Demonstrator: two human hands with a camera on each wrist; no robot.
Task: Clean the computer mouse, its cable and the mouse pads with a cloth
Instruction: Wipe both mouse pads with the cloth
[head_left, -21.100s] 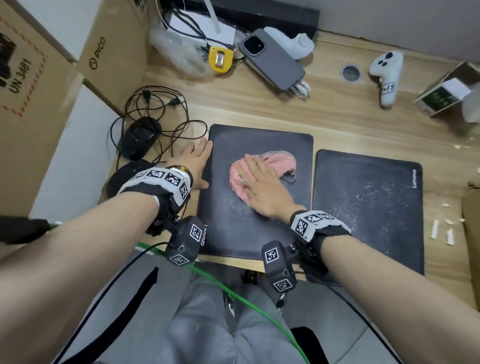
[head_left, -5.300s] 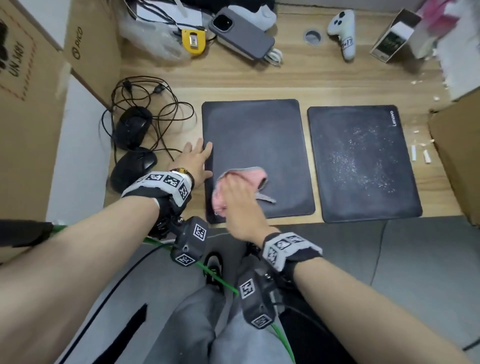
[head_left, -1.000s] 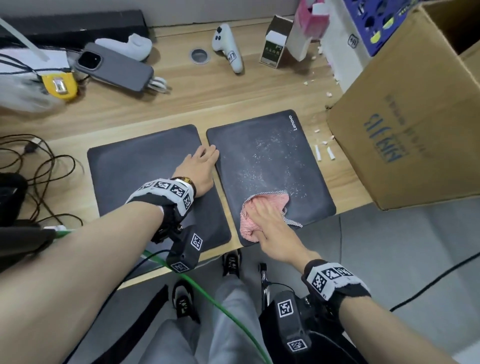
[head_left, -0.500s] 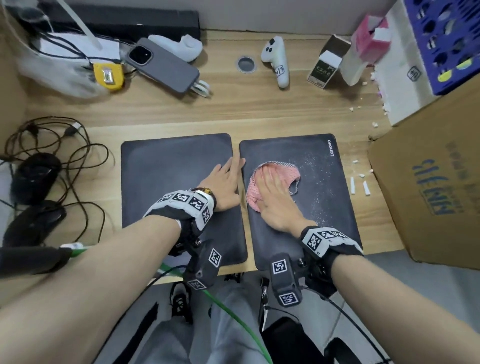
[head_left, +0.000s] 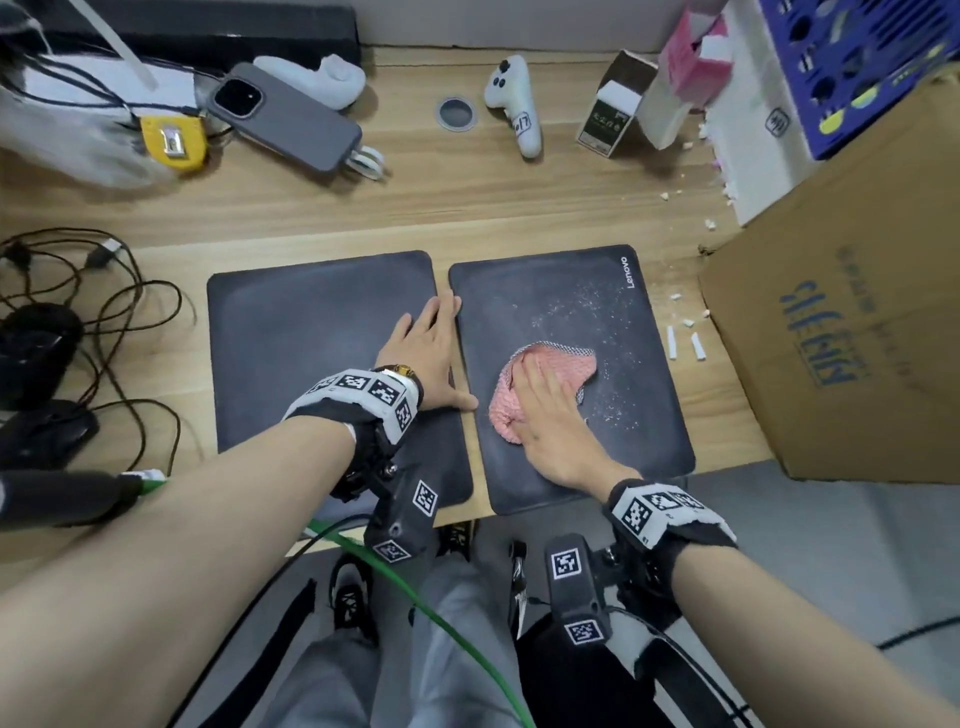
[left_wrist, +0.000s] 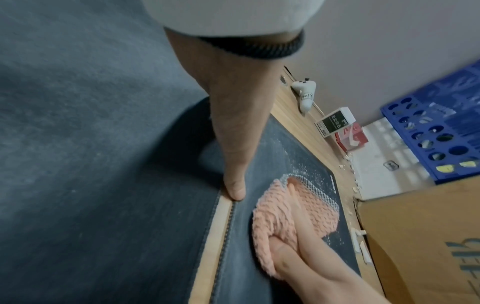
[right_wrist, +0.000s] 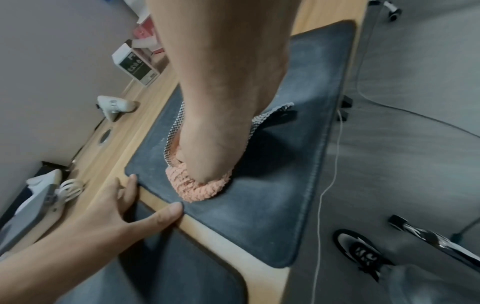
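Two dark mouse pads lie side by side on the wooden desk. My right hand (head_left: 540, 400) presses flat on a pink cloth (head_left: 558, 364) in the middle of the right pad (head_left: 597, 291), which carries white specks toward its far right. My left hand (head_left: 423, 345) lies flat with straight fingers on the right edge of the left pad (head_left: 301, 332), thumb touching the right pad's edge (left_wrist: 235, 189). The cloth (left_wrist: 293, 211) (right_wrist: 194, 187) bunches under the right palm. Two black mice (head_left: 36, 343) and their tangled cable (head_left: 130, 291) sit at the desk's left edge.
A large cardboard box (head_left: 852, 332) stands close to the right pad. At the back lie a phone (head_left: 283, 117), a white controller (head_left: 511, 98), a small carton (head_left: 615, 106) and a yellow gadget (head_left: 174, 143). White crumbs (head_left: 685, 340) lie between pad and box.
Over the last second my right hand has swept the cloth across the right pad, from its near left corner up to its far left and back to the middle. Left hand stays put.
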